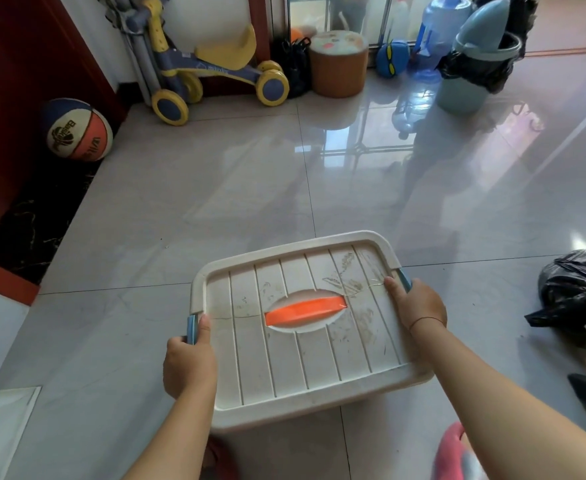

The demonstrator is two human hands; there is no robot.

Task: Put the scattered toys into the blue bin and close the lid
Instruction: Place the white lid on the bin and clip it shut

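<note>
A white ribbed lid (319, 358) with an orange handle (305, 311) in its middle lies flat over the bin on the floor in front of me. The bin's body is hidden under the lid; only its blue side latches show. My left hand (189, 362) grips the blue latch (191, 329) on the left side, thumb on the lid. My right hand (418, 303) grips the blue latch (404, 279) on the right side, thumb on the lid. No loose toys lie near the bin.
A basketball (78, 129) rests by the red door at the left. A yellow and blue ride-on toy (215, 74), an orange stool (338, 64), water bottles (437, 32) and a grey waste bin (471, 67) line the far wall. A black plastic bag (575, 285) lies at the right.
</note>
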